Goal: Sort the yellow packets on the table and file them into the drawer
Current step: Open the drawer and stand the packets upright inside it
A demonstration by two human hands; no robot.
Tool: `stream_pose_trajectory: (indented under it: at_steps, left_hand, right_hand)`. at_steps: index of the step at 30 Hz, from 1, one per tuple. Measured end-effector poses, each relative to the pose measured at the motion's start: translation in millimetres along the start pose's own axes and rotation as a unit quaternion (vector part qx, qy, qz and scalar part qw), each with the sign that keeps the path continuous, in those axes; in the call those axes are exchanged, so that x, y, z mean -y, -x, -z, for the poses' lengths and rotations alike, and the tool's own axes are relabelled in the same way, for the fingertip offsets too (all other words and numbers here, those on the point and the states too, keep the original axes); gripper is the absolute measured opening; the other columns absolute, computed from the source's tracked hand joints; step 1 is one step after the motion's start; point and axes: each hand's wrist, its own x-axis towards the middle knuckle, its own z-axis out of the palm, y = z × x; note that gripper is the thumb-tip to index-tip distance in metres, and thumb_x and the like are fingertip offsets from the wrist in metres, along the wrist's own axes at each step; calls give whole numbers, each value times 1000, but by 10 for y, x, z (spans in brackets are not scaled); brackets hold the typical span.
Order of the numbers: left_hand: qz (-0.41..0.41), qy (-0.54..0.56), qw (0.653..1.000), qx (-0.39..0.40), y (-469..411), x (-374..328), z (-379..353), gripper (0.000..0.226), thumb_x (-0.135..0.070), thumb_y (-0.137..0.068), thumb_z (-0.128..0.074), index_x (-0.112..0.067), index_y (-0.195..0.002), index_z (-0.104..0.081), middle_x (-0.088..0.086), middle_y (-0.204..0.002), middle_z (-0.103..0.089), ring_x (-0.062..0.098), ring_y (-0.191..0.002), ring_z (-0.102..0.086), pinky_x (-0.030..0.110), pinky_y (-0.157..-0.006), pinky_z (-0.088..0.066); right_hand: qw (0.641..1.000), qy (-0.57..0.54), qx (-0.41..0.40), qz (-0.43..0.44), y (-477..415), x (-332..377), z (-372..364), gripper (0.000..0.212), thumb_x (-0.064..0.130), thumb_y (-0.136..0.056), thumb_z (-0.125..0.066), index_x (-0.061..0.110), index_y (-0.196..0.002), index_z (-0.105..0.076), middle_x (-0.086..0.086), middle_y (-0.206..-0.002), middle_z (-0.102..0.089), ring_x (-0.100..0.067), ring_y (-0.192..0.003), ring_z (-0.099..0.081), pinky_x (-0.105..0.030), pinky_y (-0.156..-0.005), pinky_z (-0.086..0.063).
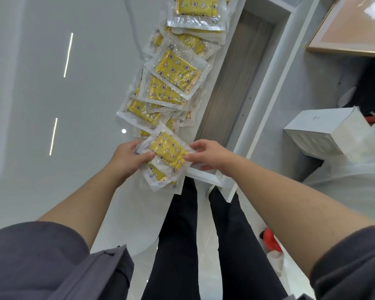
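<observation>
A yellow packet [168,149] in clear wrap is held at the table's near edge. My left hand [129,156] pinches its left side and my right hand [206,153] pinches its right side. Under it lies a small stack of the same packets [160,178]. Several more yellow packets [173,76] lie overlapped along the white table's [85,105] right edge, with another pile [197,11] at the far end. The open drawer [236,76], with a grey wood-grain bottom and white walls, runs along the table's right side.
A white cardboard box [325,133] stands on the floor to the right, beside clear plastic wrapping [359,165]. A framed board [353,27] sits at the top right. A red object [272,239] lies on the floor by my legs.
</observation>
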Motion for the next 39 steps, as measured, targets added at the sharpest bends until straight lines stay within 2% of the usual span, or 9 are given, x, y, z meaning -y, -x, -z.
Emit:
stream_pose_trajectory:
  at_steps: [5,9,12,16,19,22,27,32,39]
  left_hand:
    - [-16,-29,996,80,112,-98,-234,22,-6,-85,-70,-17,-105,-69,5,-95,-72,15,-79,-67,19,-62,-52]
    - [-7,37,998,46,145,-135,-524,6,-18,-90,-66,-21,-94,-70,10,-95,-72,23,-83,-67,42,-80,-55]
    - [23,49,996,-70,186,-72,-686,22,-33,-98,-51,-19,-91,-67,3,-89,-70,22,-83,-67,35,-72,-54]
    - [73,-184,945,-260,244,193,-742,38,-34,-89,-62,-14,-120,-52,7,-122,-52,26,-109,-53,35,-80,-45]
    - [143,-283,916,-247,280,329,-858,80,-46,-75,-78,-12,-133,-34,12,-133,-38,33,-123,-40,49,-91,-43]
    - [160,-311,899,-263,225,393,-965,86,-47,-69,-82,-13,-130,-33,13,-132,-40,32,-122,-41,50,-92,-40]
    - [187,-235,923,-239,98,432,-919,56,-42,-74,-80,-13,-115,-53,8,-117,-59,29,-108,-56,42,-88,-39]
    - [38,-90,981,-170,111,162,-681,18,-20,-90,-66,-13,-106,-61,4,-101,-64,21,-91,-58,29,-76,-41]
    - [-43,4,997,-69,-35,-529,-31,28,-12,-88,-68,-15,-116,-65,-6,-99,-68,10,-92,-64,20,-79,-47]
  right_hand:
    - [996,39,83,11,14,93,222,44,32,-80,-78,20,-120,-64,0,-117,-69,-18,-106,-67,-40,-97,-53]
    - [992,103,67,26,38,128,277,25,29,-80,-79,18,-101,-69,0,-105,-72,-15,-97,-68,-32,-93,-52]
    - [993,112,34,26,120,100,382,18,24,-85,-75,17,-100,-69,0,-103,-71,-15,-94,-67,-29,-87,-51]
    - [992,126,24,16,213,30,560,15,20,-88,-71,19,-103,-68,3,-99,-70,-13,-88,-67,-31,-88,-52]
    - [992,126,19,16,229,-4,653,14,20,-88,-71,23,-101,-66,7,-94,-69,-10,-84,-67,-29,-85,-54]
    - [993,112,24,10,233,3,685,11,21,-89,-70,29,-91,-62,13,-86,-66,-2,-74,-64,-16,-62,-49]
    - [994,103,21,6,241,33,672,12,22,-91,-68,27,-96,-59,13,-86,-64,-1,-73,-61,-13,-55,-44]
    - [997,82,3,16,283,100,666,14,22,-91,-68,24,-102,-60,11,-89,-65,-3,-76,-62,-15,-57,-44]
    - [999,29,-19,33,324,185,636,12,19,-90,-68,25,-97,-61,10,-90,-66,-4,-79,-64,-14,-57,-46]
